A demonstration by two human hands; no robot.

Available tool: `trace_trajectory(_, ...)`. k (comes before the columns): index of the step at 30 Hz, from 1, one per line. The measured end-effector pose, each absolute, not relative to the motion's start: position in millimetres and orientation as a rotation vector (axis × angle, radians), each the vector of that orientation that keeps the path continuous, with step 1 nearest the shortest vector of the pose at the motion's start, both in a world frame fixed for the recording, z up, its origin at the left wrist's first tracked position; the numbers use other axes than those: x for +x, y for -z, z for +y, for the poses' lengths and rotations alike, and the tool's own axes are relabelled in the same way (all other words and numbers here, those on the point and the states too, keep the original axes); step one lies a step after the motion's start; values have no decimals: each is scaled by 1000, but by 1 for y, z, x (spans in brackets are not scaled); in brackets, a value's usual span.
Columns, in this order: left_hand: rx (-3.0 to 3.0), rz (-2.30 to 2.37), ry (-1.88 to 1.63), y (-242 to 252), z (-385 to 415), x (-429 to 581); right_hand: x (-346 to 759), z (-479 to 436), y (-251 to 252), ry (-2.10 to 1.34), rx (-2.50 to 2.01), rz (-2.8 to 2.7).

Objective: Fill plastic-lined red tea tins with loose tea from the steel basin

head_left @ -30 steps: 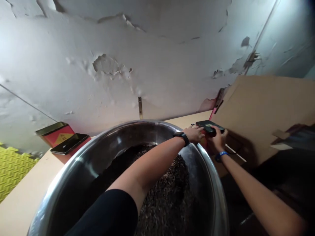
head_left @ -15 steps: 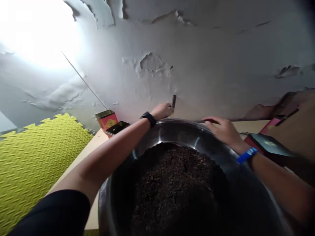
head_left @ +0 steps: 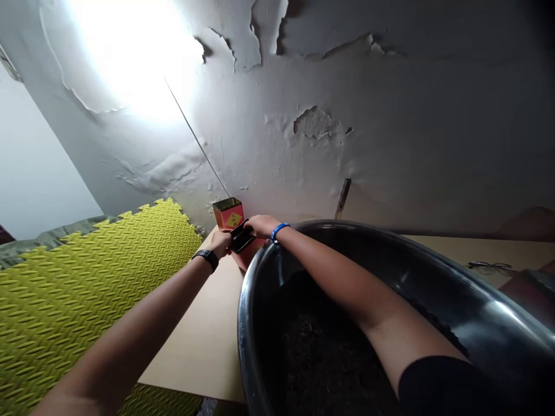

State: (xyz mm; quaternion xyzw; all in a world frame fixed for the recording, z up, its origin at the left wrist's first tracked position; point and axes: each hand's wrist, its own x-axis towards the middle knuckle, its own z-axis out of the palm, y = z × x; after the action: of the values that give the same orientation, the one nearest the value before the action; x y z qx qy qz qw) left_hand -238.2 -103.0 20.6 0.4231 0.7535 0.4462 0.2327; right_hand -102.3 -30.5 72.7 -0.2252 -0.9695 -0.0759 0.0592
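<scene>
My left hand (head_left: 219,242) and my right hand (head_left: 262,226) are both closed on a black smartphone (head_left: 241,238), one hand at each side. The phone is over a red box (head_left: 248,259), just beside a red tin (head_left: 228,212). My right arm goes across a big steel bowl (head_left: 477,306) with dark loose leaves (head_left: 329,358) inside. A yellow foam mat (head_left: 87,300) lies left of the board table (head_left: 195,335).

This looks like a plain, rough workroom. Behind the pale worktop (head_left: 195,341) rises a plaster wall (head_left: 390,104), peeling in flakes. A yellow-green foam mat (head_left: 87,306) lies beside the worktop. On it sit a large steel basin (head_left: 247,346) of dark loose leaves (head_left: 321,358) and a red tin (head_left: 228,212).
</scene>
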Motion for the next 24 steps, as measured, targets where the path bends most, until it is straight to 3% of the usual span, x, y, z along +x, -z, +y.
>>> trace_trajectory(7,1233,1675,-1683,-95,-124,-237,-101,-55,-97,518,-613,-2799)
trace_trajectory(12,1538,1411,-1866,-165,-153,-185,-24,-85,-146,806,-496,-2528)
trace_trajectory(15,1616,1375,-1785,-189,-157,-132,39,-111,-168,876,-491,-2407)
trace_trajectory(19,1720,1136,-1604,-174,-123,-58,122,-125,-160,901,-688,-2391)
trace_trajectory(24,1676,923,-1388,-95,-56,21,201,-105,-102,608,-918,-2403)
